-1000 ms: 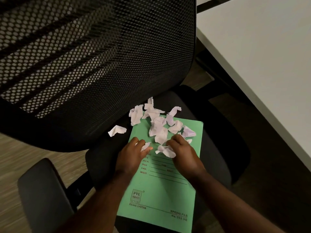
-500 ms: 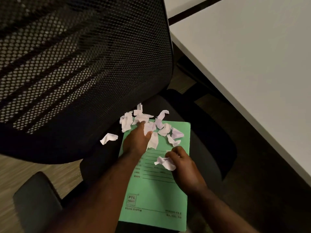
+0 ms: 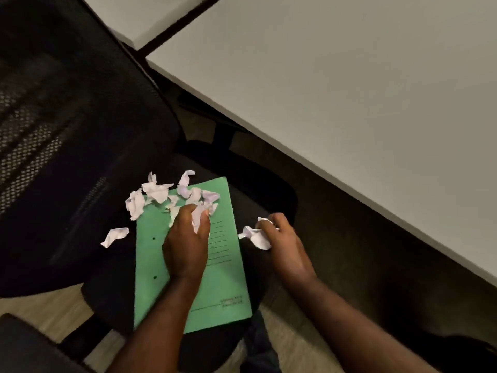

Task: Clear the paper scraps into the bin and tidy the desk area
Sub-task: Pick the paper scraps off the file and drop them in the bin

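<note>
Nearest the camera, two bare forearms reach out over a black office chair seat (image 3: 258, 205). A green file folder (image 3: 226, 286) lies flat on that seat, its printed corner at the near right, two punch holes along its left side. The left hand (image 3: 185, 246) sits on the middle of the folder, fingers curled in tight around a crumpled white scrap (image 3: 197, 215) at the folder's far end. Off to the right, past the folder's edge and over the seat, the right hand (image 3: 282, 238) is closed around a wad of scraps (image 3: 256, 235), white paper poking out to the left of the knuckles. One stray scrap (image 3: 114, 236) lies alone on the seat, left of the folder. Farther out, the loose pile of torn paper scraps (image 3: 158, 193) is scattered across the folder's far edge and spilling onto the seat at the far left. Behind that rises the black mesh chair back (image 3: 67, 135) on the left, and to the far right runs the pale desk top (image 3: 363, 103).
</note>
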A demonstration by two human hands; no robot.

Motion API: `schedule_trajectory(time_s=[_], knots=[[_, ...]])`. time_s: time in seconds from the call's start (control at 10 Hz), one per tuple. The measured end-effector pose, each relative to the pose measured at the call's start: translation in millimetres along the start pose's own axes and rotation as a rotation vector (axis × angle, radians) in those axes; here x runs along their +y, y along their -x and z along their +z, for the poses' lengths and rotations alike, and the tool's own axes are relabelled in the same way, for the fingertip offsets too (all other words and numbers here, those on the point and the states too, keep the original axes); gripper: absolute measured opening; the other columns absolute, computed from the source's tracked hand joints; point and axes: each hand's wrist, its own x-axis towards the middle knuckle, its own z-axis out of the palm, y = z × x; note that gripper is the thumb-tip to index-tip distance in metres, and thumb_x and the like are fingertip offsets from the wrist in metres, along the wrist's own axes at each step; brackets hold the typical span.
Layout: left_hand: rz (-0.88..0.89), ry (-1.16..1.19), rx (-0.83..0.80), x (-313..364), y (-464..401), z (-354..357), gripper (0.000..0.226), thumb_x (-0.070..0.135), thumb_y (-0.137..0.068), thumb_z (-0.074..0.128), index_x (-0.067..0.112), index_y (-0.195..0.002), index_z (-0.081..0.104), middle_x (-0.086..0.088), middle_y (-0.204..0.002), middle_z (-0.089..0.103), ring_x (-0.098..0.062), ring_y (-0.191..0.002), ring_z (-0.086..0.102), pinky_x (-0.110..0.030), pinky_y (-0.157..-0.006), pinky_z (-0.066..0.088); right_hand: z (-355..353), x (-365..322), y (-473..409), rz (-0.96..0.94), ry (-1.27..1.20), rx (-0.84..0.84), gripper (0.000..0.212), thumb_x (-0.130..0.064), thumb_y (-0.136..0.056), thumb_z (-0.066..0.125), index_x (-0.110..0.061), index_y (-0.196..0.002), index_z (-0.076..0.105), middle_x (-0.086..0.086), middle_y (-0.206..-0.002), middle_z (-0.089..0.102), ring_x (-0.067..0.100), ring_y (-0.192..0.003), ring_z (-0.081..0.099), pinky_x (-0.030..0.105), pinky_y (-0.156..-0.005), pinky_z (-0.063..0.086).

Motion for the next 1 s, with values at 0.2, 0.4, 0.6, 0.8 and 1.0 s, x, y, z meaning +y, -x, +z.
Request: schedule_trajectory(time_s=[0.2, 0.4, 0.6, 0.8, 1.0], knots=[[0.214, 0.051, -0.136, 67, 81, 21, 0.025, 0.043, -0.091, 0.051, 0.024, -0.108, 0.053, -0.008, -0.094, 0.069, -0.034, -0.08, 0.063, -0.035, -0.064, 0.044, -64, 61, 95, 0.279, -0.009, 0.152, 0.031, -0.002, -0.084, 0.059, -0.017, -0.111, 0.055, 0.005, -0.116, 0.044, 0.026, -0.095, 0.054, 0.034, -0.077, 0.049], [0.403, 0.16, -0.335, 129, 186, 62, 0.026, 0.049, -0.09, 0.049, 0.027, -0.105, 0.052, -0.003, -0.093, 0.068, -0.024, -0.077, 0.061, -0.029, -0.063, 0.038, -108, 130, 230, 0.502, 0.014, 0.385, 0.022, -0.007, -0.085, 0.064, -0.016, -0.104, 0.06, -0.001, -0.109, 0.048, 0.016, -0.095, 0.056, 0.029, -0.074, 0.05], [0.545, 0.259, -0.521, 199, 303, 106, 0.03, 0.055, -0.09, 0.044, 0.029, -0.105, 0.051, 0.008, -0.088, 0.06, -0.014, -0.074, 0.057, -0.027, -0.062, 0.038, -142, 194, 354, 0.727, 0.034, 0.603, 0.016, -0.016, -0.089, 0.064, -0.015, -0.104, 0.06, 0.001, -0.111, 0.049, 0.018, -0.094, 0.057, 0.032, -0.072, 0.052], [0.667, 0.255, -0.681, 248, 399, 145, 0.023, 0.038, -0.092, 0.054, 0.02, -0.106, 0.056, 0.001, -0.092, 0.064, -0.017, -0.077, 0.058, -0.028, -0.064, 0.041, -151, 244, 453, 0.921, 0.041, 0.734, 0.022, -0.008, -0.086, 0.066, -0.008, -0.108, 0.062, 0.01, -0.113, 0.051, 0.022, -0.093, 0.058, 0.037, -0.076, 0.052], [0.778, 0.189, -0.876, 273, 472, 186, 0.022, 0.039, -0.091, 0.053, 0.021, -0.103, 0.056, 0.011, -0.085, 0.059, -0.008, -0.072, 0.054, -0.016, -0.055, 0.033, -148, 284, 513, 1.082, -0.03, 0.792, 0.02, 0.001, -0.082, 0.067, -0.001, -0.102, 0.064, 0.017, -0.107, 0.053, 0.029, -0.089, 0.059, 0.039, -0.076, 0.051]])
